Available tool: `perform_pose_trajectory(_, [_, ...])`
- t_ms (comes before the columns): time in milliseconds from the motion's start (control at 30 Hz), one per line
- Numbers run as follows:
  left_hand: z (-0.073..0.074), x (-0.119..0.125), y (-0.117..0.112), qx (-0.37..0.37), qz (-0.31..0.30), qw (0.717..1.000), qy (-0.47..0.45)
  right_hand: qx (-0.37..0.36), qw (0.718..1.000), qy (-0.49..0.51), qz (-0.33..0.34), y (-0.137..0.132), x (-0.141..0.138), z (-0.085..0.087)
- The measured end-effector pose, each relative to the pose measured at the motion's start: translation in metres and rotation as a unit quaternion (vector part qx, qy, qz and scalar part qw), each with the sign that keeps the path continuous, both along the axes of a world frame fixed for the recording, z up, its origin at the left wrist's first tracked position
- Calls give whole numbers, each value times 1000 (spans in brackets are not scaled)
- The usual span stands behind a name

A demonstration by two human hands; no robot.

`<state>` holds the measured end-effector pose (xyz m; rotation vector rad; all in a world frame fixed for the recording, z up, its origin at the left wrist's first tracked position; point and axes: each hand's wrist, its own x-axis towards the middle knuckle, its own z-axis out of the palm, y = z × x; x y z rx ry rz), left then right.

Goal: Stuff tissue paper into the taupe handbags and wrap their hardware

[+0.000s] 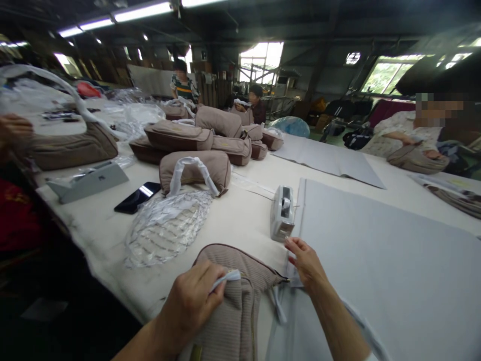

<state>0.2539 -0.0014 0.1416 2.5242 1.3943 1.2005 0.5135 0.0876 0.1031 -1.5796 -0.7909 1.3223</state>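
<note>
A taupe ribbed bag point(235, 301) with a zipper lies in front of me at the table's near edge. My left hand point(197, 293) is closed over its upper part, pinching a white strip of wrapping point(230, 276) that sticks out past the thumb. To the right, my right hand point(304, 260) has thumb and forefinger pressed together just below the front of a grey tape dispenser point(281, 213). A small shiny bit of clear tape shows at those fingertips. Another white wrapped strip point(278, 306) hangs beside the bag's right corner.
A crumpled clear plastic bag point(169, 228), a black phone point(138, 197) and a grey stand point(90, 181) lie left. Several taupe bags point(178, 135) are piled behind. Grey sheets point(376, 250) cover the right side. A co-worker point(404, 133) handles a bag at far right; another person's hand point(15, 130) is at left.
</note>
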Motion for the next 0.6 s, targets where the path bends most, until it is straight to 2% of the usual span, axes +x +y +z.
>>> perform_pose_trajectory(67, [-1, 0, -1, 75, -8, 996, 45, 13, 995, 52, 85, -17, -10, 27])
perform_pose_trajectory(167, [-1, 3, -4, 102, 3, 993, 67, -3, 955, 152, 254, -38, -33, 64])
perform_pose_trajectory(233, [-2, 4, -5, 113, 18, 991, 67, -42, 929, 178, 322, -47, -51, 77])
perform_pose_trajectory(300, [-5, 4, -7, 124, 32, 989, 66, -85, 916, 169, 353, -50, -65, 81])
perform_pose_trajectory(400, [-13, 2, -7, 154, 40, 985, 66, -134, 912, 137, 363, -48, -76, 77])
perform_pose_trajectory(500, [-17, 2, -6, 194, 31, 978, 63, -160, 912, 115, 360, -44, -79, 76])
perform_pose_trajectory(600, [-15, 3, -5, 203, 5, 978, 45, -164, 911, 96, 365, -42, -82, 77])
